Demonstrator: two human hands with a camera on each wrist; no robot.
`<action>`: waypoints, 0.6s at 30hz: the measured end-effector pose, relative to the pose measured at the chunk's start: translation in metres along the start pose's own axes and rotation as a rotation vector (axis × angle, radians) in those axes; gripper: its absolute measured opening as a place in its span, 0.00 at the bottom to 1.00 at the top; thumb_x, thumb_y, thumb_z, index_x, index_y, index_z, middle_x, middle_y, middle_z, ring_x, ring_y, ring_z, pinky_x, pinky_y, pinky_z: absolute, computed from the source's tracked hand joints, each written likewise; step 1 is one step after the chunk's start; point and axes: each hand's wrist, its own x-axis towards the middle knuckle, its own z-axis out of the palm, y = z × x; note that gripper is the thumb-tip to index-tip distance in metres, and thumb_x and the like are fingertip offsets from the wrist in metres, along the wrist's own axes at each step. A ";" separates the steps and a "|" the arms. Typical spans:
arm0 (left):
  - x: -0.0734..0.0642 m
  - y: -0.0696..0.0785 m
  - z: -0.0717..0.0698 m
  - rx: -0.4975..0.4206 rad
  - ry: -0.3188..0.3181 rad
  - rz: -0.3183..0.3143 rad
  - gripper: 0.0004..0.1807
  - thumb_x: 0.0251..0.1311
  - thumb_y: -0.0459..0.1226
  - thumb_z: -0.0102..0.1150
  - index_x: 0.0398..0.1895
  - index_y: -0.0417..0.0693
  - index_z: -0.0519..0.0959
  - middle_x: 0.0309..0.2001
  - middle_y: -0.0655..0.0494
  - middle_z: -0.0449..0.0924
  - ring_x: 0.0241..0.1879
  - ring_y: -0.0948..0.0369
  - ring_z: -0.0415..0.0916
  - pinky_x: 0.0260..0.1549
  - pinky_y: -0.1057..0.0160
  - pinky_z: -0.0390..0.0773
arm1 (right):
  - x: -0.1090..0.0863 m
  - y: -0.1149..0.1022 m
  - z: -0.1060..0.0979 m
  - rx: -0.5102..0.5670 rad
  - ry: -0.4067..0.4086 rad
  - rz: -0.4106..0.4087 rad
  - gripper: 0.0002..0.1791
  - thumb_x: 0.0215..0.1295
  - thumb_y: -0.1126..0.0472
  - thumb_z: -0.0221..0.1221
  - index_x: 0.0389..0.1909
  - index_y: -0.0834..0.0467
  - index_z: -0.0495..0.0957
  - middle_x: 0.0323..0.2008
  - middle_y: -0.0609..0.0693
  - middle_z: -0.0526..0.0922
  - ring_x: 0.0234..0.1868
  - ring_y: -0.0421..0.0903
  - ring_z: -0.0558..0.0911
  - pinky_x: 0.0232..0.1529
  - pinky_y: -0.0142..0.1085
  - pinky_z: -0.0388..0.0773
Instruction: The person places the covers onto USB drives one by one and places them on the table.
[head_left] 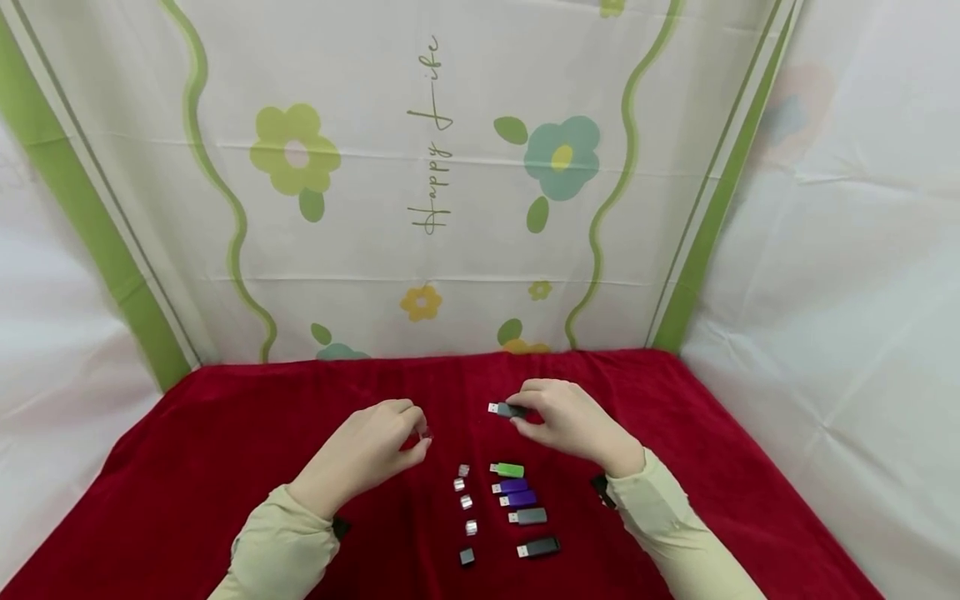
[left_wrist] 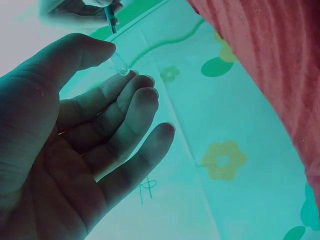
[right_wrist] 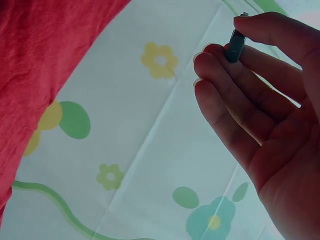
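In the head view my right hand pinches a grey USB stick above the red cloth, its metal plug pointing left. The right wrist view shows the same USB stick between thumb and fingers. Facing it, my left hand pinches a small clear cap between thumb and fingertips. In the left wrist view the clear cap is see-through, and the other fingers are loosely bent. A gap separates the stick's plug from the cap.
On the red cloth a column of USB sticks lies between the forearms: green, purple, grey and black. Left of them are several clear caps and a dark cap. A flowered curtain hangs behind.
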 end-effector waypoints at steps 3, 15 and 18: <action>-0.001 0.000 -0.002 0.023 0.025 0.011 0.06 0.49 0.33 0.69 0.26 0.49 0.79 0.27 0.63 0.75 0.24 0.68 0.69 0.21 0.75 0.70 | 0.001 -0.005 -0.002 -0.008 0.018 -0.030 0.07 0.55 0.65 0.69 0.36 0.58 0.86 0.30 0.44 0.80 0.25 0.39 0.75 0.27 0.27 0.72; 0.000 0.006 -0.006 0.037 0.049 0.043 0.07 0.47 0.32 0.70 0.25 0.47 0.79 0.25 0.61 0.75 0.24 0.67 0.68 0.19 0.74 0.70 | 0.002 -0.014 -0.002 -0.031 0.033 -0.069 0.07 0.55 0.64 0.69 0.36 0.58 0.85 0.29 0.44 0.79 0.24 0.35 0.71 0.26 0.26 0.70; 0.000 0.006 -0.006 0.040 0.058 0.052 0.07 0.46 0.32 0.70 0.24 0.47 0.79 0.25 0.61 0.75 0.23 0.67 0.68 0.19 0.75 0.70 | 0.003 -0.017 -0.002 -0.035 0.037 -0.087 0.08 0.54 0.64 0.70 0.36 0.58 0.85 0.29 0.44 0.78 0.25 0.34 0.70 0.26 0.25 0.70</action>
